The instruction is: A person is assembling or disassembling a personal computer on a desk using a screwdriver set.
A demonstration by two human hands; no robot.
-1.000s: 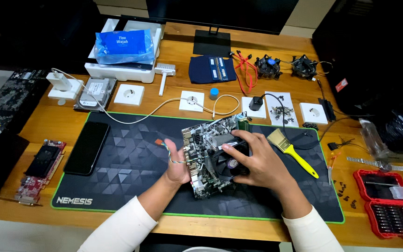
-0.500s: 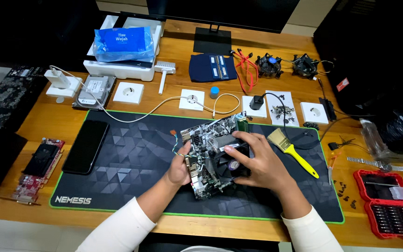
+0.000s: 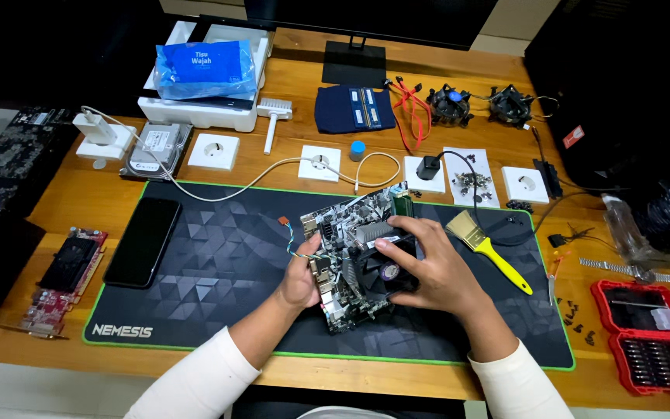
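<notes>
Little has shifted since the earlier frames: both hands remain on the motherboard (image 3: 350,260), held tilted over the middle of the black desk mat (image 3: 219,256), with a dark phone (image 3: 143,241) lying on the mat's left part. At the board's left edge the left hand (image 3: 302,279) is closed on it, near some thin coloured wires (image 3: 292,237). Further right, the right hand (image 3: 428,268) is clamped over the black cooler fan (image 3: 385,273), fingers seemingly curled round it, and a yellow-handled brush (image 3: 490,250) lies just beyond.
</notes>
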